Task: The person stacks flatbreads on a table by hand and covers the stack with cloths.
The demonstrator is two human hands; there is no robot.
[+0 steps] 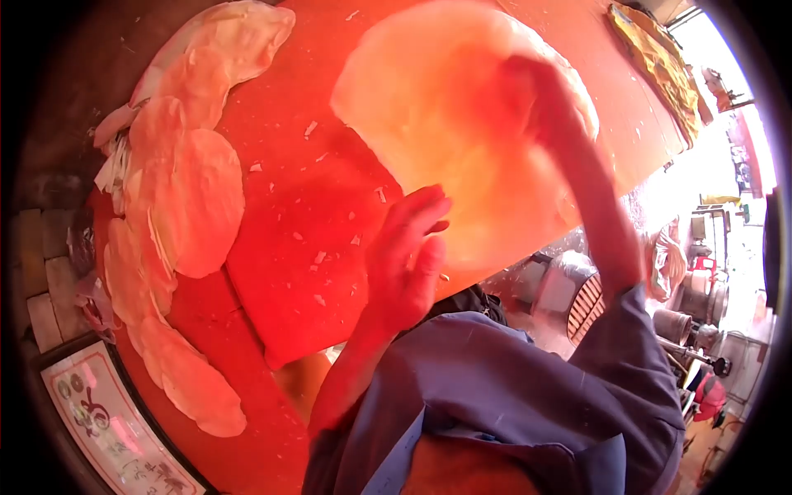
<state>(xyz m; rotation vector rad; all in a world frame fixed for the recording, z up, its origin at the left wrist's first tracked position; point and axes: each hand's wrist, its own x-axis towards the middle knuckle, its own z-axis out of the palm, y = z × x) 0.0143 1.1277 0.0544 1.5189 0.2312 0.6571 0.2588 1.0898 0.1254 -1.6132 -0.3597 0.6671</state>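
A large, thin, round flatbread (445,124), pale and wide, lies on the red tabletop (305,239). My right hand (532,91) is over its upper right part, blurred by motion, so its fingers cannot be made out. Close to the flatbread's lower left edge is my left hand (407,260), fingers bent forward and thumb apart, with nothing seen in it. Whether it touches the edge I cannot tell. Along the left side of the table, several more thin flatbreads (198,202) lie overlapping in a long row.
Small pale crumbs lie scattered over the red surface. A yellow cloth or bag (656,70) is at the far right corner. A framed sign (115,421) stands at lower left. Metal equipment and pots (672,326) crowd the floor at right, beside a clear plastic-covered container (561,289).
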